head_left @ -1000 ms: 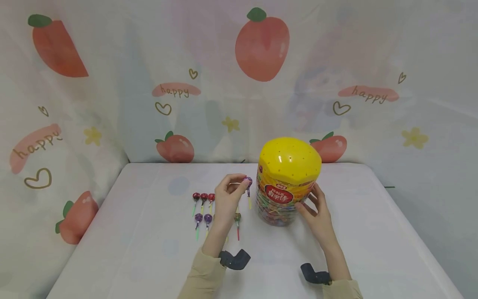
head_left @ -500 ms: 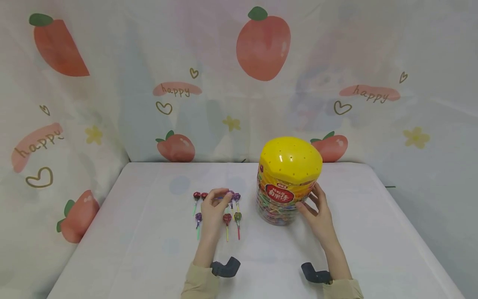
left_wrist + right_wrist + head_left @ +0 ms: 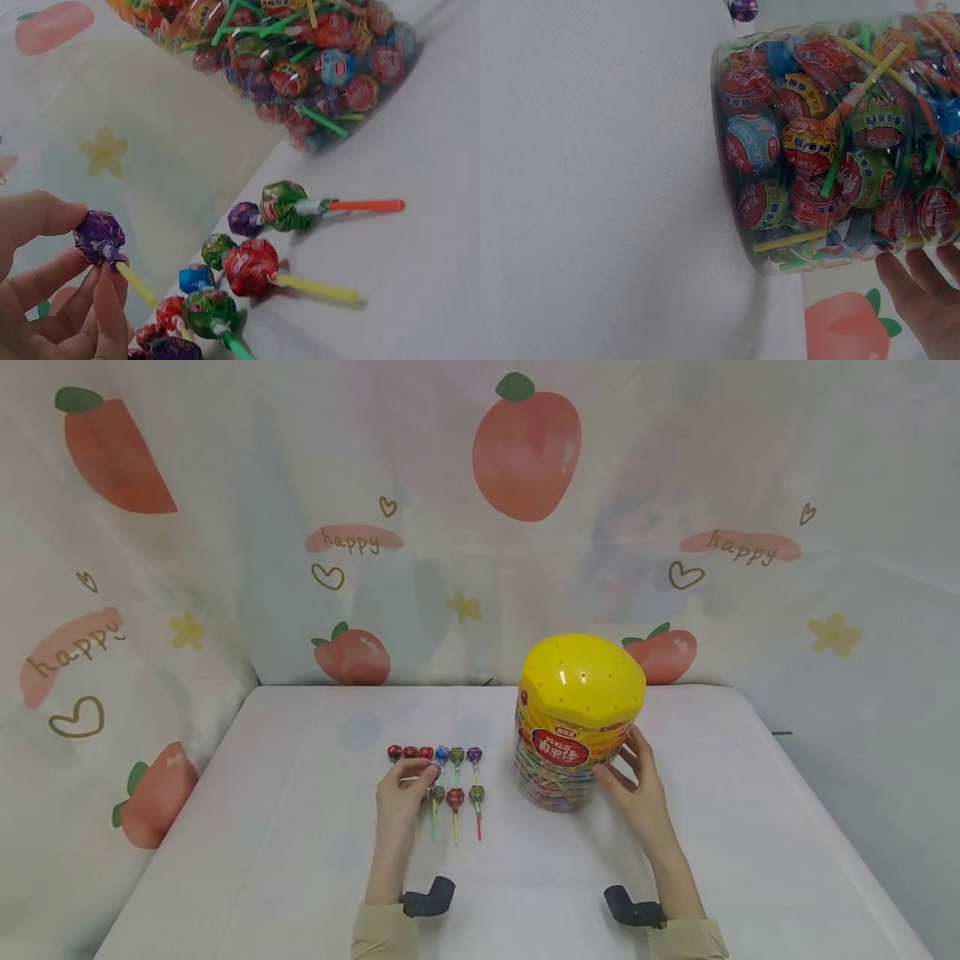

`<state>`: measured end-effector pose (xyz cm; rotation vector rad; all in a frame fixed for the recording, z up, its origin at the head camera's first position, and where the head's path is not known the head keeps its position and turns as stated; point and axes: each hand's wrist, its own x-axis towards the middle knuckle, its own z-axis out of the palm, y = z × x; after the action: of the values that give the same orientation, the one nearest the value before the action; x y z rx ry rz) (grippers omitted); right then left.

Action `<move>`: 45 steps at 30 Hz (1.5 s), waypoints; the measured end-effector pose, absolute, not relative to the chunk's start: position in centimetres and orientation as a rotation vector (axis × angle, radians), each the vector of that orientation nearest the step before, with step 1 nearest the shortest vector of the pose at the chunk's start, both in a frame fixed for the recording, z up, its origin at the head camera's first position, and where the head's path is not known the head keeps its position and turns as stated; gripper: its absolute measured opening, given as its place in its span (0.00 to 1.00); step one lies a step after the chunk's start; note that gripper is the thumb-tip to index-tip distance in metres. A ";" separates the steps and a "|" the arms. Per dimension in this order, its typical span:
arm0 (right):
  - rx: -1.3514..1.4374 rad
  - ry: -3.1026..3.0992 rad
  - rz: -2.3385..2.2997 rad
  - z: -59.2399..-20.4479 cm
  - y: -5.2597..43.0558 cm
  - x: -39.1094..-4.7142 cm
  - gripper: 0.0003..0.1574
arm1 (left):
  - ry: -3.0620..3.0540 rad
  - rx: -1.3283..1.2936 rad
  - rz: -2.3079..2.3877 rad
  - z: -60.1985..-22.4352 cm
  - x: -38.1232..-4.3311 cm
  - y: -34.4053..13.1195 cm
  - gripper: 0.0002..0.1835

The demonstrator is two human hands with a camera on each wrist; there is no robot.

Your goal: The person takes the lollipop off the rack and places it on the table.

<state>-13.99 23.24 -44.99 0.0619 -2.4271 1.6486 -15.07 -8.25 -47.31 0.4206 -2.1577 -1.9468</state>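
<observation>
My left hand [image 3: 397, 797] pinches a purple-wrapped lollipop [image 3: 99, 234] by its candy end, between thumb and fingers, its yellow stick pointing away. It hovers over two rows of lollipops on the table. The back row shows red, blue [image 3: 442, 753], green and purple [image 3: 474, 756] ones. In the front row a green lollipop [image 3: 437, 793], a red one [image 3: 455, 797] and another green one [image 3: 477, 793] are visible; my hand hides the left part. My right hand [image 3: 637, 789] rests its fingertips against the right side of a clear candy jar [image 3: 551, 781] full of lollipops.
The jar stands upright under a yellow lid [image 3: 583, 681], right of the rows. A white cloth covers the table [image 3: 255, 827]. Behind it hangs a fruit-printed curtain [image 3: 525, 585]. Each wrist wears a black camera mount [image 3: 429, 897].
My left hand has carried the purple lollipop leftward from beside the jar, over the rows, and come nearer to me. The right hand and jar have stayed in place.
</observation>
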 end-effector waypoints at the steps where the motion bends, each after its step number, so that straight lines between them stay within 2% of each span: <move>1: 0.063 -2.426 1.649 -45.0 23.2 -14.0 0.52 | -2.181 0.428 -1.933 -47.5 -15.0 -8.5 0.11; 22: 0.046 -2.435 1.627 -45.0 23.4 -13.8 0.51 | -2.315 0.548 -1.695 -49.1 -14.4 -13.4 0.12; 45: 0.049 -2.433 1.660 -45.0 23.2 -14.0 0.52 | -2.380 0.556 -1.386 -51.1 -14.4 -14.0 0.11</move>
<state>-14.01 23.24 -45.03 0.0488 -2.4332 1.6596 -14.39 -14.00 -51.06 0.5565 -2.3797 -1.3861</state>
